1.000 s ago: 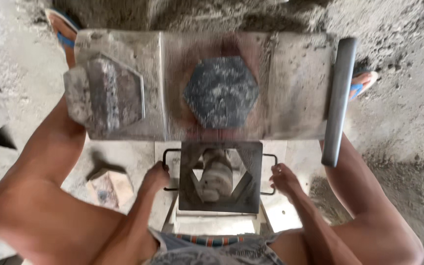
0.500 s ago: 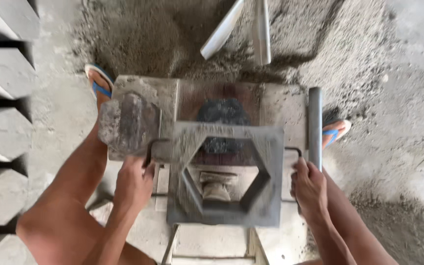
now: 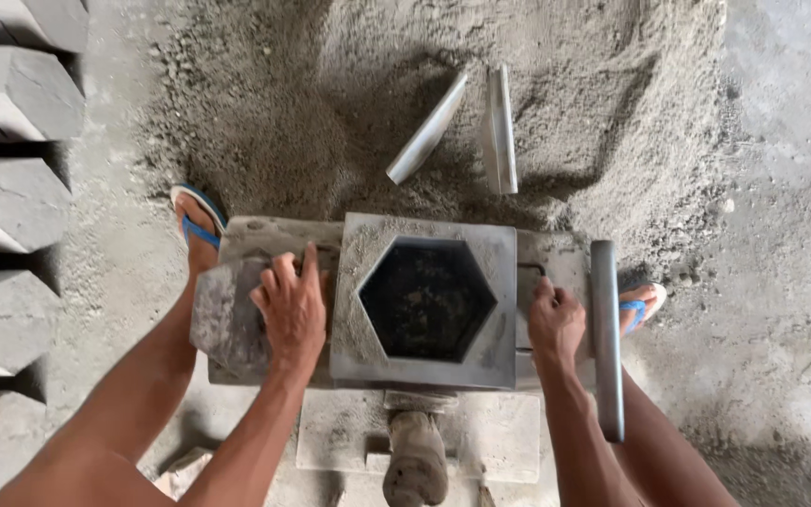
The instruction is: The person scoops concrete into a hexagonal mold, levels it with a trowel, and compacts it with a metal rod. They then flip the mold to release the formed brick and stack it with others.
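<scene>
Both hands are gripping the mould's [image 3: 424,300] side handles, left hand [image 3: 291,305] at nine o'clock, right hand [image 3: 556,319] at three; it has just dropped flat onto the press [image 3: 565,258], hexagon cavity empty.

Room above the hexagonal mould [image 3: 427,300] was open — but the steel pipe [image 3: 605,338] fenced off its right side, and the sand heap [image 3: 330,122] crowded in behind.
</scene>
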